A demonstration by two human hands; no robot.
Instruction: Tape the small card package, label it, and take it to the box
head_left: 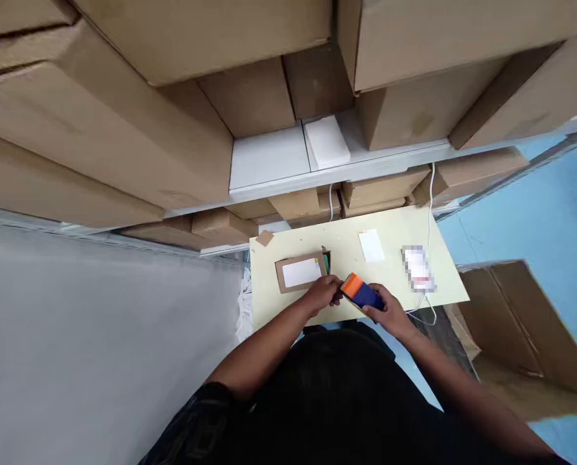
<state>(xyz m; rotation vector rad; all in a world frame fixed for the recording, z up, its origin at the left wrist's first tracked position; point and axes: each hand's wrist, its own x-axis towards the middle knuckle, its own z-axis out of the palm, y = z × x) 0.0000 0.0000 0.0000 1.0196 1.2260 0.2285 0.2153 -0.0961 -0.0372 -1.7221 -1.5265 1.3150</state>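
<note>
A small orange and dark-blue box [366,296] is tilted over the front edge of the cream table [317,239]. My right hand [389,314] grips its blue end, the thumb on the near side. At the orange end, my left hand [325,293] has its fingers curled in against the box; the fingertips are partly hidden. Just beyond my left hand lies a brown carton [281,274] with a white label [302,272] on top. The right end of this carton stands open, and something green [326,262] shows inside.
A white card [371,245], a blurred-out device [418,268] with a white cable, and a brown cardboard scrap [264,238] lie on the table. Above it runs a shelf [269,161] with large cartons and a white box [327,142]. An open carton [525,323] stands at right.
</note>
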